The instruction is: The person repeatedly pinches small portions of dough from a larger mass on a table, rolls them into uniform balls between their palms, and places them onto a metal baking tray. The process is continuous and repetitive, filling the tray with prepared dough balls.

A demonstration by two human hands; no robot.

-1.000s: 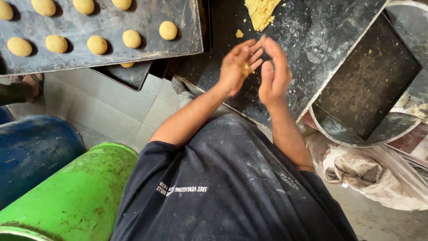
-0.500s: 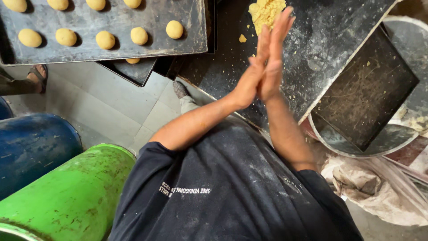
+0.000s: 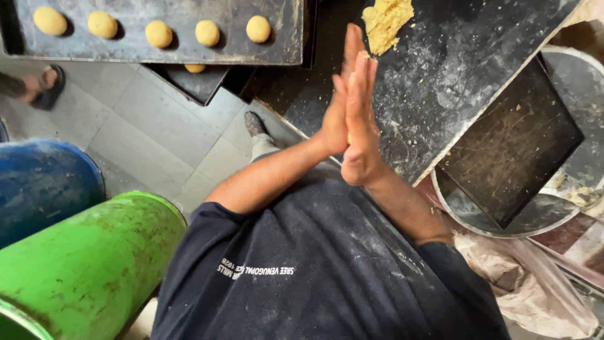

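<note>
My left hand (image 3: 335,119) and my right hand (image 3: 363,123) are pressed flat together, palm to palm, fingers straight and pointing away from me. They are held above the edge of a black, flour-dusted worktop (image 3: 453,82). A small piece of yellow dough (image 3: 348,136) shows only as a sliver between the palms. Just beyond my fingertips a crumbly pile of yellow dough (image 3: 385,22) lies on the worktop. To the left, a dark baking tray (image 3: 280,47) carries a row of round dough balls (image 3: 158,33).
A second tray (image 3: 189,85) with one dough ball sticks out under the first. An empty dark tray (image 3: 509,145) rests on a round metal basin (image 3: 469,211) at right. A green drum (image 3: 82,264) and blue drum (image 3: 38,182) stand at left. Another person's sandalled foot (image 3: 44,85) is on the tiled floor.
My hands were slightly apart with dough showing between the palms. They have since closed flat together, and the right hand has slid back along the left.
</note>
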